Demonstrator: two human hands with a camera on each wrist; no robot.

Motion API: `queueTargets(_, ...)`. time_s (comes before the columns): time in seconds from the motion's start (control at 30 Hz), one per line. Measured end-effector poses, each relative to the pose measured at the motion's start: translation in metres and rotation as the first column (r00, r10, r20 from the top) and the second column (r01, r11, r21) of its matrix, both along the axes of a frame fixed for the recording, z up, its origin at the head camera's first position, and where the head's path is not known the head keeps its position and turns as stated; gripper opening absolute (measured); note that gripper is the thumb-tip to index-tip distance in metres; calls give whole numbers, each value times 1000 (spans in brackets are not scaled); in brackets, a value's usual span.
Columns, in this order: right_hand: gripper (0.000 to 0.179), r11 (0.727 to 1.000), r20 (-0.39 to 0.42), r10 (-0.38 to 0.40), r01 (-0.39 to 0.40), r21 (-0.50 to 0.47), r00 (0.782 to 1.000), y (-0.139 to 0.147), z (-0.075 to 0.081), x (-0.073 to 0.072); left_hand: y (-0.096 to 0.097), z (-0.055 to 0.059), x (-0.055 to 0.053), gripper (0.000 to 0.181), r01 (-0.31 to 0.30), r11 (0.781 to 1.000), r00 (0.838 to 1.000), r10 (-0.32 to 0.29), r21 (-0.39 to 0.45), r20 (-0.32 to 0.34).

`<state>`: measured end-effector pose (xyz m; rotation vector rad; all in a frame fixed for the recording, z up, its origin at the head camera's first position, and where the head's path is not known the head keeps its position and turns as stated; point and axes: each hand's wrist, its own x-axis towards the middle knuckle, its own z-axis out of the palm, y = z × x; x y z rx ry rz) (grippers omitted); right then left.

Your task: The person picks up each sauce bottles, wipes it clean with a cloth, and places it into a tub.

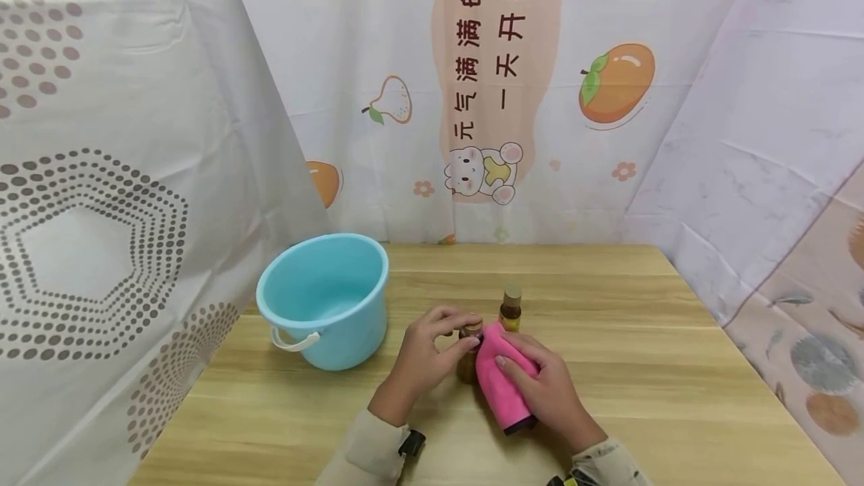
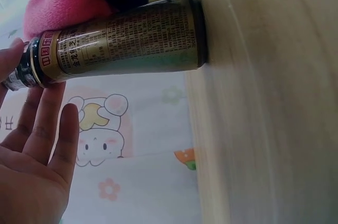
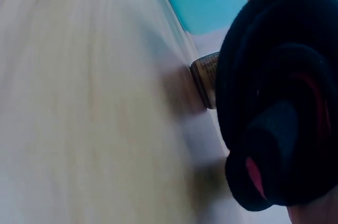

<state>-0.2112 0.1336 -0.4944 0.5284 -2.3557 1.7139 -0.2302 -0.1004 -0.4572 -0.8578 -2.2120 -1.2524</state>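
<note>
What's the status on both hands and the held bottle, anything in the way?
Left hand pinching held bottle near its cap, bottle upright. Right hand gripping pink cloth against its side. Second bottle close behind cloth, could get bumped.

The bare left grip (image 1: 425, 347) on my feed comes out of a pale beige sleeve (image 1: 370, 452), a small black fitting (image 1: 412, 443) beside its cuff. The bare right grip (image 1: 550, 390) has a matching beige sleeve (image 1: 610, 463) with darker marks near the cuff; the black-and-yellow piece (image 1: 573, 479) beside it I see only partly.
</note>
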Motion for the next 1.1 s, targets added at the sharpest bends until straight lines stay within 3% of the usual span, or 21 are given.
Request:
queueTargets(0.3,34,999,57,38,-38,-5,998,-3,-14,1,-6,-12,5,28,12,1000,999,-11,12,-45)
queueTargets(0.57,33,997,19,30,-31,76,999,2,-11,-9,-4,-1,1,30,-1,1000,1000,1,-15,-26)
queueTargets(1.1,32,982,129,-29,5,187,991,0,2,-1,3,-1,1,28,-12,1000,999,13,26,-34)
